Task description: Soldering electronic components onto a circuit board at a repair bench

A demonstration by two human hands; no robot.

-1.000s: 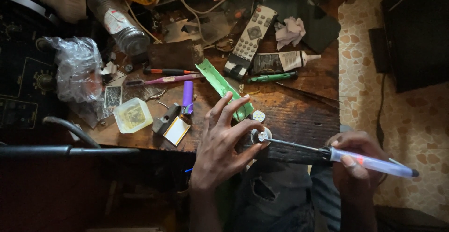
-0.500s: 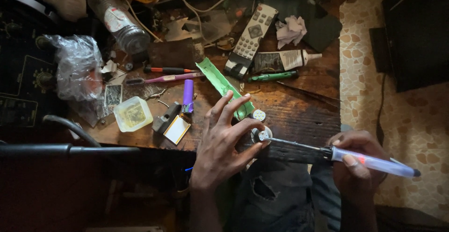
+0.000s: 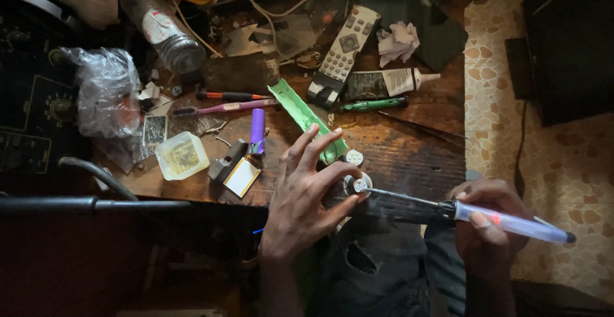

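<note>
My left hand (image 3: pixel 304 198) rests on the front edge of the wooden workbench (image 3: pixel 409 157), its thumb and fingers pinching a small round white part (image 3: pixel 358 184). My right hand (image 3: pixel 486 227) grips a soldering iron (image 3: pixel 505 222) with a translucent bluish handle; its metal tip touches the round part. A second small white round piece (image 3: pixel 354 158) lies just beyond, beside a long green plastic casing (image 3: pixel 307 118) that my left fingertips reach toward.
The bench is cluttered: a grey remote control (image 3: pixel 342 51), a glue tube (image 3: pixel 384 83), a green screwdriver (image 3: pixel 374 104), a purple lighter (image 3: pixel 257 130), a small plastic tub (image 3: pixel 181 156), a plastic bottle (image 3: pixel 160 26), a crumpled plastic bag (image 3: pixel 105 93). Patterned floor (image 3: pixel 569 163) lies to the right.
Almost nothing has moved. Both hands hold their positions, with the iron's tip staying on the round part.
</note>
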